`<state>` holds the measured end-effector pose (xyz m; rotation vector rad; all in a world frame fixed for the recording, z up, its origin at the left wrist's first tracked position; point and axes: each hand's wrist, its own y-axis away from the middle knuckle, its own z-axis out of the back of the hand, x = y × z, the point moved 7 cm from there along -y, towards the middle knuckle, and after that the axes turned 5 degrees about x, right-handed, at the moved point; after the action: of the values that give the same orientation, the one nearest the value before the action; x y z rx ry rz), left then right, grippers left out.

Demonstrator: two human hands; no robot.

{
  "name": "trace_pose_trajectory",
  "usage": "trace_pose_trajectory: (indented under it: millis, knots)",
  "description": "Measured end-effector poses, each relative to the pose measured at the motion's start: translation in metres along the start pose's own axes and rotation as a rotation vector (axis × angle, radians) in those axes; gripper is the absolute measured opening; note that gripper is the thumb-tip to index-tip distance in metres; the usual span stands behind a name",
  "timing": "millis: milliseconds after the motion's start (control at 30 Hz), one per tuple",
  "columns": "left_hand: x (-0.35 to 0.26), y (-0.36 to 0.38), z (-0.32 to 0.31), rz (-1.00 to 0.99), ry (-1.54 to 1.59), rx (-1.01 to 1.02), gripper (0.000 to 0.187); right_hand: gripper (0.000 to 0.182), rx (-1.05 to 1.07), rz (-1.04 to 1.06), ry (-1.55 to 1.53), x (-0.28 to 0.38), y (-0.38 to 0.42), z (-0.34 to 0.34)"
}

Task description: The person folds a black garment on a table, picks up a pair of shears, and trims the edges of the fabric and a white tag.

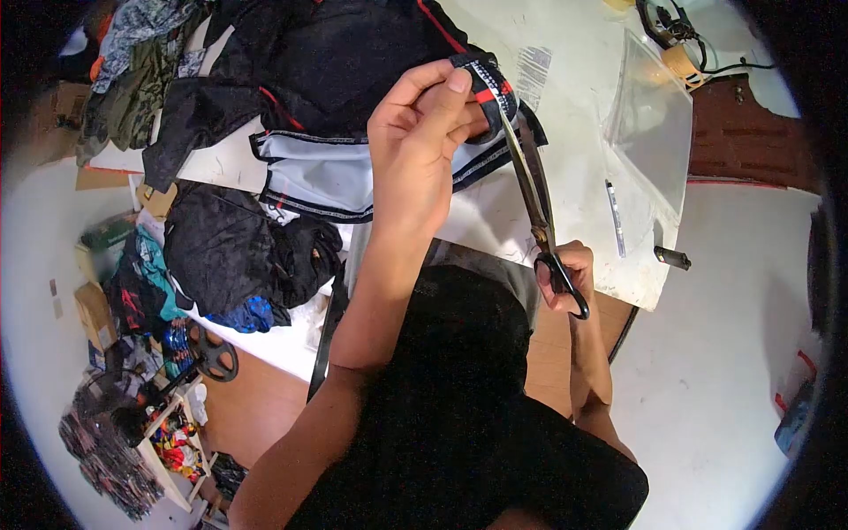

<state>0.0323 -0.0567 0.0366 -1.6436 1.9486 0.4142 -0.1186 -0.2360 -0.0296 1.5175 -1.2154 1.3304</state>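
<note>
My left hand point(420, 132) pinches the edge of a black garment point(327, 53) with red piping, where white stitching shows along a folded hem point(488, 84). In my right hand point(570, 269) is a pair of long-bladed scissors point(537, 199) with black handles, my fingers through the loops. The blades point up and away from me, slightly apart, and their tips are at the hem beside my left fingertips. Whether the tips have fabric between them is too small to tell. The garment's pale grey inner side point(327, 172) lies turned up behind my left wrist.
On the white table point(574, 141) are a pen point(615, 218), a black lighter-like object point(673, 257) at the right edge and a clear plastic sheet point(649, 124). Dark clothes point(230, 247) are heaped at the left. Cables point(676, 26) lie at the far right.
</note>
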Motion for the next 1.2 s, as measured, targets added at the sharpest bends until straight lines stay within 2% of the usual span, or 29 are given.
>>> trace_pose_trajectory:
  millis: [67, 533, 633, 733, 833, 1000, 1167, 1200]
  knots:
    - [-0.002, 0.002, -0.001, -0.013, -0.015, -0.053, 0.020, 0.049, 0.022, 0.053, -0.035, 0.000, -0.001, -0.001]
    - [0.000, 0.006, -0.005, -0.027, -0.010, 0.047, 0.018, 0.049, 0.020, 0.020, -0.098, 0.001, -0.003, -0.002]
    - [0.000, 0.007, -0.005, -0.029, -0.018, 0.016, 0.018, 0.049, 0.026, 0.016, -0.094, 0.000, -0.003, -0.003]
    - [0.000, 0.007, -0.003, -0.032, -0.015, 0.024, 0.018, 0.044, 0.005, 0.027, -0.118, 0.005, -0.004, -0.004]
    - [0.000, 0.007, -0.003, -0.022, -0.015, 0.005, 0.018, 0.039, 0.011, 0.038, -0.011, 0.010, -0.005, -0.006]
    - [-0.002, 0.009, -0.003, -0.027, -0.019, 0.030, 0.017, 0.040, -0.087, 0.060, -0.159, 0.014, -0.001, -0.002]
    - [-0.003, 0.012, -0.005, -0.031, 0.005, 0.073, 0.016, 0.051, -0.153, 0.118, -0.081, 0.019, -0.010, -0.007]
    - [-0.002, 0.012, -0.003, -0.041, -0.003, 0.057, 0.015, 0.046, -0.206, 0.130, -0.057, 0.025, -0.014, -0.012]
